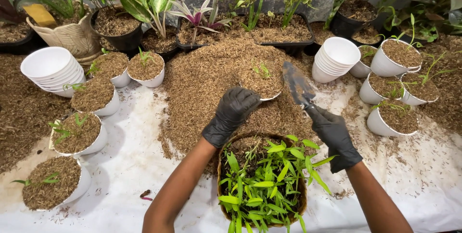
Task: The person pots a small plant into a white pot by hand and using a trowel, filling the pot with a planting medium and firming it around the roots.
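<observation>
Head view: left hand, black-gloved, fingers curled on rim of white pot, husk-filled with seedling, sitting on husk heap. Right hand fingers closed around trowel, blade raised beside pot. Step judged: potting; next calls for topping, firming.

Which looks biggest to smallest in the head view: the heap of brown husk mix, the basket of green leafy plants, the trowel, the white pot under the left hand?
1. Heap of brown husk mix.
2. Basket of green leafy plants, though it sits nearest the camera.
3 and 4. Trowel and white pot look alike; the pot is partly buried, so unsure.
</observation>
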